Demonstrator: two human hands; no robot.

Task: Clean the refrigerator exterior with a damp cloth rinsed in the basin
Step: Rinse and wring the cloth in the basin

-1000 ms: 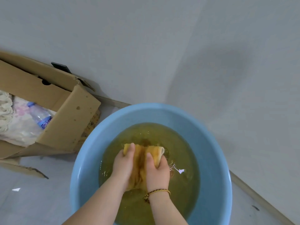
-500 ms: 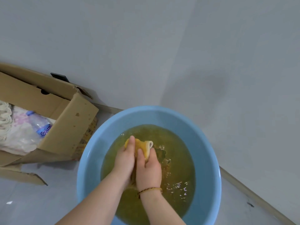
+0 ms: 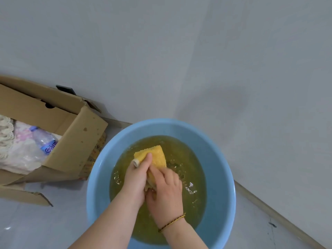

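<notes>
Head: left hand (image 3: 136,178), right hand (image 3: 167,193) grip cloth (image 3: 156,155) in basin (image 3: 222,155); bottle (image 3: 42,139) label "Gam".

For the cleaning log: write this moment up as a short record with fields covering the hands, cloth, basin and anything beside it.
cloth: yellow, wet, bunched, top end above the water
left hand: grips the cloth
right hand: grips the cloth lower down; bracelet on wrist
basin: blue, round, on the floor, holds yellowish water
box: open cardboard, left of the basin, bottle inside
step: rinsing; refrigerator not in view
</notes>
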